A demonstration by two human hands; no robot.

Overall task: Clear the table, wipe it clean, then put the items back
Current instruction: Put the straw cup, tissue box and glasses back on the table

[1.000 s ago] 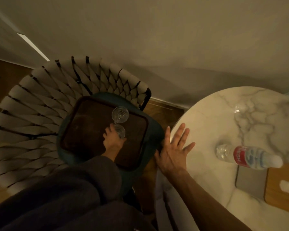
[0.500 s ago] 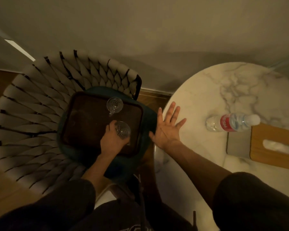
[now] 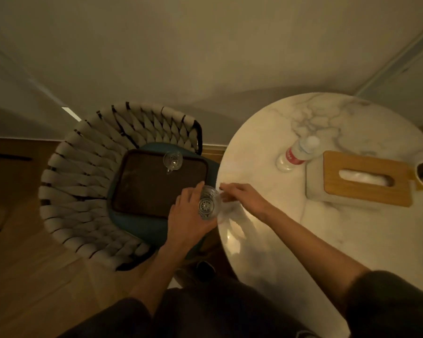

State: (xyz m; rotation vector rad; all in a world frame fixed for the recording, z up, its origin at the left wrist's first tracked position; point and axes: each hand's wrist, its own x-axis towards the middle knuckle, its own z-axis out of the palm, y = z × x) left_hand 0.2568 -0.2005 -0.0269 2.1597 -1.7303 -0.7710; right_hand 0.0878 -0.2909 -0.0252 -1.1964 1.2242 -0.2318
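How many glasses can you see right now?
2. The far glass sits on the tray on the chair; the near glass is held by the left hand beside the table edge. Another clear one could go unseen in this dim light.

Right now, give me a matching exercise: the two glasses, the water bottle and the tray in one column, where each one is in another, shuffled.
1 near glass
2 far glass
3 water bottle
4 tray

a on the chair cushion
b on the marble table
c in the left hand
d on the tray

Pairs: 1-c, 2-d, 3-b, 4-a
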